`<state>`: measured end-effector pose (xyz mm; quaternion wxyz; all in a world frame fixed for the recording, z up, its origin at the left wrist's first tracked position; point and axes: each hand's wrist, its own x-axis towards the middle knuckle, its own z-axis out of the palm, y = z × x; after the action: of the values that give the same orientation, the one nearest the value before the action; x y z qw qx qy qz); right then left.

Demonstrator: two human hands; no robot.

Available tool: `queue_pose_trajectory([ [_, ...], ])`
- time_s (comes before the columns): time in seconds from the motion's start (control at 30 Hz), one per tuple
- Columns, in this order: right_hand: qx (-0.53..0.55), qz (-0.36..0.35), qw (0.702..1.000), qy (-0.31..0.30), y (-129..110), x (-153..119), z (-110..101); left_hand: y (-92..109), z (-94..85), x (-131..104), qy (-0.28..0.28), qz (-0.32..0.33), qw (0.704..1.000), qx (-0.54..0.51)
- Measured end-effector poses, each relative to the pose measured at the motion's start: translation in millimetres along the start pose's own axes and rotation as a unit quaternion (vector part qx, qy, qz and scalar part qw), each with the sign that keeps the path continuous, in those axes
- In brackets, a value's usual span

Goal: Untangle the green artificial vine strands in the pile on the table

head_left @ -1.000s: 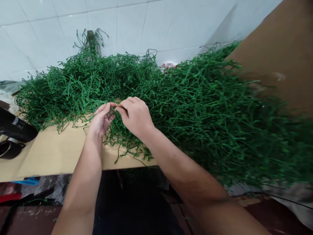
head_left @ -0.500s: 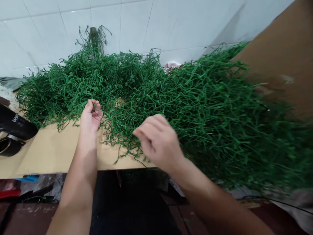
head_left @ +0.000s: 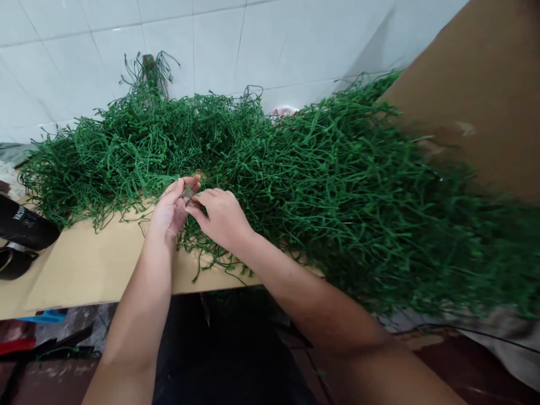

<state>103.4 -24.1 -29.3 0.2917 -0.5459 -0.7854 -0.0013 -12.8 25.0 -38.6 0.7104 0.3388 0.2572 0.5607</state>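
Observation:
A large heap of thin green plastic stems with small forked tips spreads along a cardboard sheet. At the front edge of the heap, my left hand is turned palm inward, its fingers curled around a green stem. My right hand meets it from the right, thumb and fingers pinched at the same stem close to the left fingertips. Most of that stem is hidden by the fingers.
On the left stand a black cylinder with white lettering and a dark round object. A large cardboard panel leans at the right. White tiles form the wall behind. A red thing lies below the left edge.
My right hand has moved left from over the heap and joined my left hand. The left hand has shifted slightly right. The whole view has turned a little to the right.

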Motion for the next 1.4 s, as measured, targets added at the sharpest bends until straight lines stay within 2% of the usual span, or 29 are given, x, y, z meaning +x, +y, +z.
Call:
queue_pose_trajectory([
  [0.13, 0.049, 0.003, 0.999, 0.017, 3.9, 3.6, 7.9, -2.8, 0.0, 2.0, 0.003, 0.011, 1.000, -0.006],
  [0.23, 0.052, -0.008, 0.997, 0.055, 5.0, -7.8, 5.9, -0.2, -0.6, 7.3, 0.051, -0.005, 0.999, -0.003],
  [0.3, 0.054, -0.052, 0.994, 0.075, -2.2, -21.0, 5.5, 6.0, -5.0, 10.6, 0.109, 0.002, 0.993, -0.040],
  [0.37, 0.064, -0.129, 0.985, 0.093, -8.8, -33.7, 3.3, 14.2, -11.8, 11.9, 0.157, 0.039, 0.984, -0.078],
  [0.43, 0.063, -0.182, 0.972, 0.131, -4.2, -40.1, -4.9, 20.6, -17.1, 10.3, 0.157, 0.055, 0.983, -0.072],
  [0.47, 0.048, -0.179, 0.969, 0.162, 4.7, -39.7, -11.8, 22.0, -17.9, 8.8, 0.144, 0.048, 0.987, -0.054],
  [0.53, -0.016, -0.107, 0.969, 0.224, 35.0, -32.7, -30.4, 20.6, -15.0, 5.6, 0.107, 0.020, 0.994, -0.017],
  [0.6, -0.107, 0.015, 0.964, 0.243, 72.6, -21.6, -51.5, 15.0, -7.8, 3.3, 0.075, 0.004, 0.997, 0.004],
  [0.67, -0.191, 0.127, 0.937, 0.264, 101.6, -12.8, -69.4, 8.3, 0.4, 2.1, 0.042, 0.000, 0.999, 0.023],
  [0.73, -0.222, 0.170, 0.914, 0.293, 109.5, -9.6, -78.7, 2.9, 6.5, 1.2, 0.012, -0.005, 0.999, 0.052],
  [0.77, -0.210, 0.157, 0.919, 0.296, 104.6, -9.5, -79.0, 0.8, 8.5, 0.5, 0.001, -0.009, 0.998, 0.069],
  [0.83, -0.139, 0.080, 0.954, 0.254, 81.9, -9.6, -71.7, -2.1, 10.4, -1.2, -0.007, -0.018, 0.994, 0.105],
  [0.9, -0.043, 0.011, 0.984, 0.171, 53.2, -6.2, -57.5, -4.1, 10.5, -3.4, -0.011, -0.020, 0.991, 0.134],
  [0.93, -0.007, -0.002, 0.991, 0.135, 40.6, -2.4, -49.7, -5.0, 10.2, -4.4, -0.014, -0.016, 0.989, 0.144],
  [1.0, 0.039, 0.006, 0.996, 0.082, 23.5, 8.7, -36.0, -6.6, 9.2, -5.7, -0.018, -0.005, 0.988, 0.156],
  [1.1, 0.129, 0.035, 0.991, -0.017, 17.8, 27.9, -24.6, -7.9, 8.0, -5.8, -0.013, 0.004, 0.987, 0.163],
  [1.17, 0.255, 0.057, 0.960, -0.096, 21.1, 37.5, -21.6, -7.6, 8.2, -5.8, -0.028, 0.003, 0.986, 0.164],
  [1.23, 0.399, 0.088, 0.900, -0.152, 24.7, 43.1, -19.6, -6.3, 9.5, -6.9, -0.068, -0.002, 0.985, 0.158],
  [1.33, 0.538, 0.134, 0.810, -0.193, 25.1, 46.4, -15.8, -1.8, 12.9, -11.1, -0.125, -0.017, 0.985, 0.118],
  [1.4, 0.571, 0.145, 0.780, -0.210, 21.7, 47.5, -13.6, 3.8, 15.1, -15.1, -0.136, -0.022, 0.988, 0.073],
])
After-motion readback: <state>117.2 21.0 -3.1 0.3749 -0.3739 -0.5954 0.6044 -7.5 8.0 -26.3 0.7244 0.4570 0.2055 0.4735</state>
